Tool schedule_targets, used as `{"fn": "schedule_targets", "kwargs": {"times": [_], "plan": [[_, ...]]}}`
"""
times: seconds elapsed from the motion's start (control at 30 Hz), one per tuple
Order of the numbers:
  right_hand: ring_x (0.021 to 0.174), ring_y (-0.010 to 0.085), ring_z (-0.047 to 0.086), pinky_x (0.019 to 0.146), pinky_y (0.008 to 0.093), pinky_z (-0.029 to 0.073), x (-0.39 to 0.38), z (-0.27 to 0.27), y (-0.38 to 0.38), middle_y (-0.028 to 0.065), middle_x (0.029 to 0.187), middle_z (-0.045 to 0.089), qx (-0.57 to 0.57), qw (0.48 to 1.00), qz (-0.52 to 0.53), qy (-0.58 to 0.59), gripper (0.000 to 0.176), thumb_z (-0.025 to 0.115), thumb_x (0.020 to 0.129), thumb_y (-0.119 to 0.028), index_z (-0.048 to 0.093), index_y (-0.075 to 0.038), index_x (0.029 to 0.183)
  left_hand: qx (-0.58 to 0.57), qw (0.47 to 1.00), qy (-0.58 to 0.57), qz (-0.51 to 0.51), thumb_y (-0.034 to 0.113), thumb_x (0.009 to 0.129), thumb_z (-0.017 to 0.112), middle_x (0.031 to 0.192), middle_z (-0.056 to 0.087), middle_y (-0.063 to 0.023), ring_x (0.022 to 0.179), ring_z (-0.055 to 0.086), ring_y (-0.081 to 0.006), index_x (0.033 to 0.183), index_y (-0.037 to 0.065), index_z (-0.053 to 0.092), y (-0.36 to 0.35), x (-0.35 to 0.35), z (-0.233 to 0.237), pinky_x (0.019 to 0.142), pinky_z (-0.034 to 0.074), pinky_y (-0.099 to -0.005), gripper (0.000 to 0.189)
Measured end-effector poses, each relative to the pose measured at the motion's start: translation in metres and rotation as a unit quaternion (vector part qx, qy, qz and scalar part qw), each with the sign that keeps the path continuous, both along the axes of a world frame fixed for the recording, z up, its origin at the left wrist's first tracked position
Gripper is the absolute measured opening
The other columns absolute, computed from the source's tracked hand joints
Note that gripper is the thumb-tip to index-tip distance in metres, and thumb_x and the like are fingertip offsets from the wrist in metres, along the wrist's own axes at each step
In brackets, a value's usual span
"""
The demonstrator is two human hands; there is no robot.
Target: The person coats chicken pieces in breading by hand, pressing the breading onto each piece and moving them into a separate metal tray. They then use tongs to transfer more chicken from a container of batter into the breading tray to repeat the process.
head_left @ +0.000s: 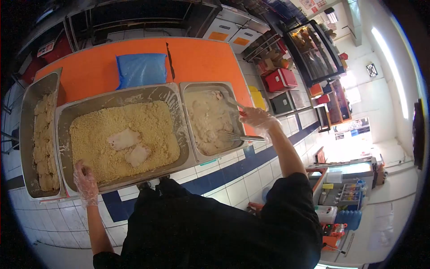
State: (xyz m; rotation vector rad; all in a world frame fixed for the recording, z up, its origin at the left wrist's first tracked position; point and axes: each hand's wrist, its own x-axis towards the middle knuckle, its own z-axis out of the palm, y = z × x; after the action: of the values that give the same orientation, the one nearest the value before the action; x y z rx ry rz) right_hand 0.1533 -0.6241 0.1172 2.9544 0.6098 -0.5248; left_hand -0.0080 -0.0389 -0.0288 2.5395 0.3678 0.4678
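Note:
My right hand (259,120), in a clear plastic glove, grips metal tongs (234,104) with red on the handle; they reach into a pan of pale, wet batter (208,119) with pieces in it. Below that hand a wire whisk (237,136) leans in the same pan, its handle over the rim. My left hand (86,183), also gloved, is at the near left corner of the wide crumb pan (130,95), fingers loosely extended at the rim. Two pale, wet-looking pieces of meat (124,139) lie on the crumbs in it.
A narrow metal pan (27,112) of coated pieces stands at the left. Behind the pans, a blue plastic bag (141,69) lies on the orange table (201,56). A red cooler (281,80) and a glass display case (313,51) stand further right.

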Motion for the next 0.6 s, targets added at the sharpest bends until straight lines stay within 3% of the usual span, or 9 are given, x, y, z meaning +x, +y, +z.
{"fn": "schedule_targets", "kwargs": {"times": [0.03,0.07,0.13,0.27,0.33,0.43,0.57,0.6], "plan": [[0.080,0.0370,0.064,0.069,0.0480,0.049,0.006,-0.008,-0.001,0.0217,0.084,0.064,-0.149,0.980,0.133,0.009,0.025,0.051,0.089,-0.029,0.056,-0.008,0.103,-0.006,1.000,0.010,0.007,0.004,0.083,0.053,0.092,0.057,-0.0133,0.084,0.056,-0.0299,0.113,0.007,0.051,0.000,0.000,0.001,0.078,0.044,-0.0409,0.030],[0.080,0.0370,0.064,0.069,0.0480,0.049,0.008,-0.006,0.014,0.0217,0.084,0.064,-0.148,0.980,0.136,0.006,0.025,0.051,0.089,-0.029,0.056,-0.008,0.103,-0.013,1.000,0.018,0.014,0.004,0.084,0.053,0.091,0.056,-0.0131,0.083,0.055,-0.0296,0.112,0.007,0.051,-0.001,0.000,0.003,0.078,0.044,-0.0414,0.029],[0.095,0.0292,0.063,0.081,0.0413,0.050,0.013,-0.007,0.047,0.0163,0.104,0.064,-0.132,0.972,-0.189,0.031,0.025,0.046,0.091,-0.026,0.062,-0.008,0.099,-0.017,0.999,0.034,0.026,0.005,0.084,0.052,0.090,0.056,-0.0136,0.084,0.055,-0.0301,0.112,0.007,0.051,-0.003,0.002,0.008,0.079,0.043,-0.0421,0.028],[0.093,0.0304,0.064,0.081,0.0426,0.049,0.033,-0.046,0.036,0.0182,0.099,0.065,-0.181,0.973,-0.146,-0.001,0.028,0.044,0.091,-0.026,0.063,-0.007,0.099,0.014,0.998,0.038,0.057,0.008,0.085,0.051,0.091,0.057,-0.0154,0.085,0.055,-0.0317,0.113,0.007,0.051,-0.012,0.002,0.013,0.079,0.043,-0.0434,0.028],[0.085,0.0415,0.063,0.074,0.0517,0.048,0.038,-0.055,0.020,0.0251,0.088,0.064,-0.108,0.980,-0.166,-0.026,0.037,0.044,0.088,-0.035,0.050,-0.007,0.111,0.011,0.999,0.022,0.043,0.008,0.085,0.051,0.093,0.057,-0.0162,0.086,0.055,-0.0321,0.113,0.007,0.051,-0.007,0.002,0.008,0.079,0.043,-0.0434,0.028],[0.086,0.0423,0.063,0.074,0.0521,0.048,0.040,-0.050,0.016,0.0265,0.091,0.063,-0.103,0.962,-0.248,-0.049,0.035,0.042,0.089,-0.032,0.048,-0.005,0.112,0.008,0.999,0.024,0.032,0.008,0.086,0.051,0.097,0.058,-0.0173,0.088,0.055,-0.0326,0.114,0.006,0.050,-0.002,0.000,0.005,0.079,0.043,-0.0432,0.029],[0.089,0.0421,0.062,0.075,0.0519,0.048,0.046,-0.053,0.021,0.0259,0.093,0.063,-0.114,0.958,-0.261,-0.039,0.036,0.040,0.090,-0.029,0.047,-0.004,0.115,0.018,0.999,0.005,0.029,0.008,0.084,0.053,0.093,0.058,-0.0185,0.085,0.056,-0.0331,0.113,0.005,0.052,-0.002,0.001,-0.001,0.079,0.044,-0.0423,0.028],[0.090,0.0403,0.063,0.077,0.0505,0.049,0.052,-0.063,0.016,0.0246,0.094,0.064,-0.149,0.964,-0.216,-0.038,0.035,0.041,0.090,-0.028,0.049,-0.002,0.113,0.018,0.999,0.005,0.028,0.008,0.084,0.053,0.093,0.058,-0.0185,0.085,0.056,-0.0331,0.113,0.005,0.052,-0.002,0.000,-0.001,0.079,0.044,-0.0423,0.028]]}}
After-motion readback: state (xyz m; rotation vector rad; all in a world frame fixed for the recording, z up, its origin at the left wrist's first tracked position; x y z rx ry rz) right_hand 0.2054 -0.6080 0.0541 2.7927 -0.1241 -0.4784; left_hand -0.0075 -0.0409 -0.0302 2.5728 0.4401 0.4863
